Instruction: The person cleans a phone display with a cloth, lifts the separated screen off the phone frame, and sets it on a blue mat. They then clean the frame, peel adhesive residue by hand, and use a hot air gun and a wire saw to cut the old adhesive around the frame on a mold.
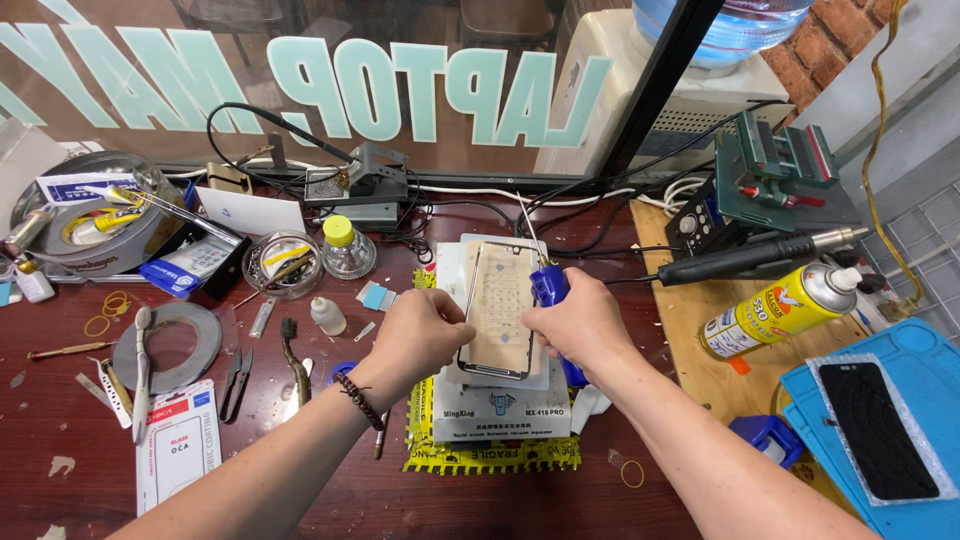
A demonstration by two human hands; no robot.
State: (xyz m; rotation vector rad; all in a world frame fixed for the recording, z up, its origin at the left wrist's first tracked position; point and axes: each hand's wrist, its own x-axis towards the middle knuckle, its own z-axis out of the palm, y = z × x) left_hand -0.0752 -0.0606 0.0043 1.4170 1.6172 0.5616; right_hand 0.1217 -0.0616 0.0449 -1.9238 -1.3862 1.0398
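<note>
While the phone screen (497, 310) is still seated on the white separator machine (500, 405), its left edge is pinched by the left hand (415, 335), and a blue-handled tool (549, 287) is clamped in the right hand (580, 325) fingers; removal appears unfinished.

From my seat I see my right hand (585, 325) wrapped round a tool with a bright blue handle (549, 286), while my left hand (425, 335), with a dark beaded bracelet (360, 400) at the wrist, meets a phone panel (500, 308) of pale beige with a faint dotted grid and a black rim. Under it sits a white block (500, 405) on yellow tape (480, 455) with black lettering. The table (60, 420) is dark reddish brown. A spray can (780, 310) is yellow with a red and white label. The mat (900, 380) is blue, bearing a black screen (885, 430). A small bottle (348, 248) is clear with a yellow cap.
</note>
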